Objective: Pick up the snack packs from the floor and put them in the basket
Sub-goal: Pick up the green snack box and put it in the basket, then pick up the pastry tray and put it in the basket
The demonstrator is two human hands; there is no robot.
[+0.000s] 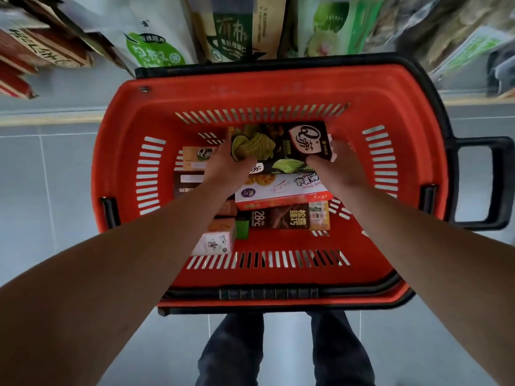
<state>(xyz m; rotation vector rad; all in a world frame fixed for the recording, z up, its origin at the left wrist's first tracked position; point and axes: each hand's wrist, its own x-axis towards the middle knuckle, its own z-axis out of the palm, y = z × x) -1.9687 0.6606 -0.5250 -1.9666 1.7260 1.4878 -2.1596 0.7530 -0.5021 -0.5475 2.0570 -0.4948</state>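
Black-and-green snack box (281,147) sat clasped at its ends by the left hand (227,165) and right hand (338,165), inside the red basket (250,90), above other boxes (281,190).

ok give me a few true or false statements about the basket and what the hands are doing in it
1. Both hands hold one dark box with green swirls over the basket. True: the left hand and right hand grip the dark box at opposite ends.
2. The basket is blue. False: the basket is red with black trim.
3. The basket is empty below the held box. False: several boxes lie there, including a white and red box.
4. The basket stands on a grey tiled floor. True.
5. The person wears long sleeves. False: both forearms are bare.
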